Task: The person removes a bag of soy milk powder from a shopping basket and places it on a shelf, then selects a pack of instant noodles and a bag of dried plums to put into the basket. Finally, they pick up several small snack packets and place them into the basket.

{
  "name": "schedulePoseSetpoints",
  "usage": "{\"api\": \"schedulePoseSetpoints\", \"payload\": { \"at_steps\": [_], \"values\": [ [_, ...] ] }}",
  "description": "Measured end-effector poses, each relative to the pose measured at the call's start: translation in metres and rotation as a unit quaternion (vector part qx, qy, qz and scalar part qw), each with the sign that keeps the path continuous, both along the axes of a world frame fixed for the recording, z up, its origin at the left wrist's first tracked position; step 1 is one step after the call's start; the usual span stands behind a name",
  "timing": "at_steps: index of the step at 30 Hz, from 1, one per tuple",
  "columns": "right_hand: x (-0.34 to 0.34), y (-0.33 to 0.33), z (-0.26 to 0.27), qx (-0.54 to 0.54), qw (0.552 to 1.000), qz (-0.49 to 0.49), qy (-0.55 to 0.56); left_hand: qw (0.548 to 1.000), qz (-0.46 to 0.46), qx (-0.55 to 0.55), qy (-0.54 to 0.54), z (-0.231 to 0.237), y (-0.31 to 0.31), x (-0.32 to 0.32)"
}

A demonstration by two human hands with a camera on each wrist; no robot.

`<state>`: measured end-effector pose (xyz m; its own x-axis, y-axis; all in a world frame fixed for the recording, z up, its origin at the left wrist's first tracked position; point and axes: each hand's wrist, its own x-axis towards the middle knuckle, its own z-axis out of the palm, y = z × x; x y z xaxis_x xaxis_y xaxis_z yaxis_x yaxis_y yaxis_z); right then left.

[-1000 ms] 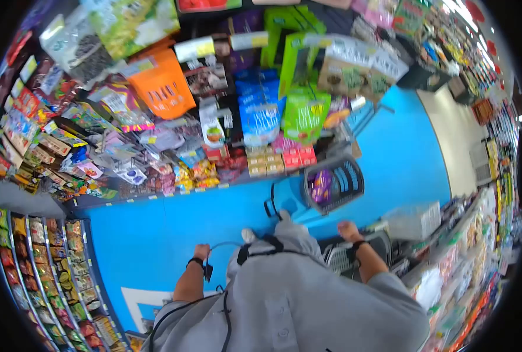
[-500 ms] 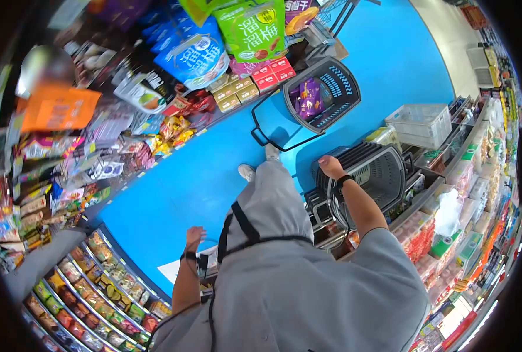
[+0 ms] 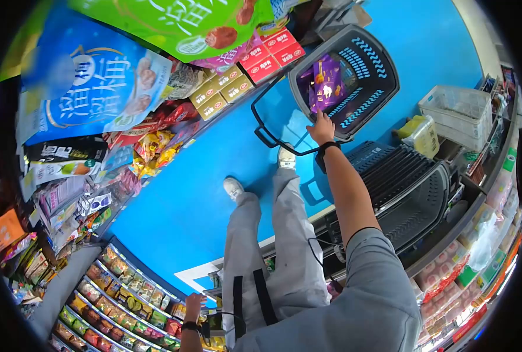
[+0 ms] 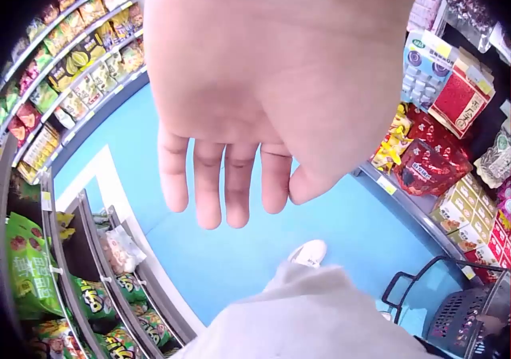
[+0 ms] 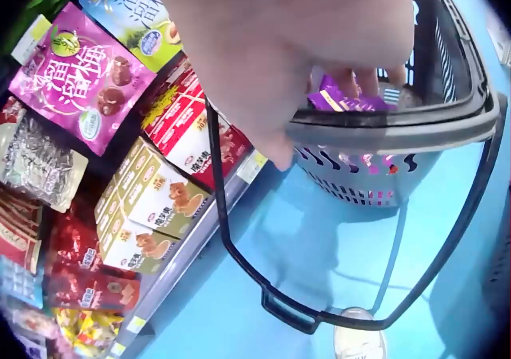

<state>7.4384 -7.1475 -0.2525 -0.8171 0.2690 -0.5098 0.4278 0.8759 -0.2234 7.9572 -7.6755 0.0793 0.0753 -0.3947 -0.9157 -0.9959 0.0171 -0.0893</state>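
The purple bag [image 3: 328, 85] lies inside the basket [image 5: 399, 136], toward the near left of it in the head view, and the step in hand looks like a reach in over the rim. The right hand [image 3: 321, 128] is at that rim, thumb outside and fingers pointing in toward the bag. Its grip looks fairly wide, with nothing held that shows; whether the fingertips touch bag or rim, I cannot tell.

To do this well, I'd bring the thumb inside too (otherwise the rim ends up pinched along with the bag), then take the bag by a corner and lift clear of the slotted walls.

The handle [image 5: 354, 321] is folded down toward the person, with one shoe [image 3: 287, 157] close by it, so it would be wise to hold the feet where they are and keep the wrist strap off the bar. The left hand [image 4: 255, 80] hangs well apart, fingers loose, holding nothing; it could steady the rim. Beyond, the red boxes [image 3: 272, 56] sit near the basket's left side, so a straight lift seems safer than a sideways sweep.
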Motion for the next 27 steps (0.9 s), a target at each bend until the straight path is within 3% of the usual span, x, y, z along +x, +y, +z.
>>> {"api": "schedulePoseSetpoints", "payload": {
  "at_steps": [2,5,9,11,15,18,25,27],
  "values": [
    [0.003,-0.006,-0.022,-0.016,0.998,-0.012,-0.053,1.000,0.010,0.004,0.002,0.002,0.006,-0.015],
    [0.017,-0.017,-0.038,0.078,0.996,-0.003,0.051,1.000,0.003,0.022,0.000,-0.014,-0.006,-0.023],
    [0.044,-0.042,-0.033,0.061,0.995,0.015,0.080,0.998,0.025,0.039,0.034,-0.045,-0.049,-0.022],
    [0.063,-0.062,-0.032,0.028,0.998,0.041,0.026,0.997,0.030,0.028,0.060,-0.056,-0.074,-0.019],
    [0.079,-0.104,-0.008,0.044,0.993,0.054,0.095,0.995,-0.032,0.016,0.089,-0.059,-0.114,-0.044],
    [0.100,-0.124,-0.001,0.013,0.995,0.078,0.063,0.995,-0.025,0.003,0.100,-0.059,-0.152,-0.040],
    [0.158,-0.211,0.009,-0.045,0.989,0.142,0.012,0.996,-0.020,-0.007,0.084,-0.064,-0.176,-0.024],
    [0.180,-0.241,0.001,-0.069,0.982,0.177,0.009,0.993,-0.056,0.030,0.099,-0.083,-0.170,-0.025]
  ]
}}
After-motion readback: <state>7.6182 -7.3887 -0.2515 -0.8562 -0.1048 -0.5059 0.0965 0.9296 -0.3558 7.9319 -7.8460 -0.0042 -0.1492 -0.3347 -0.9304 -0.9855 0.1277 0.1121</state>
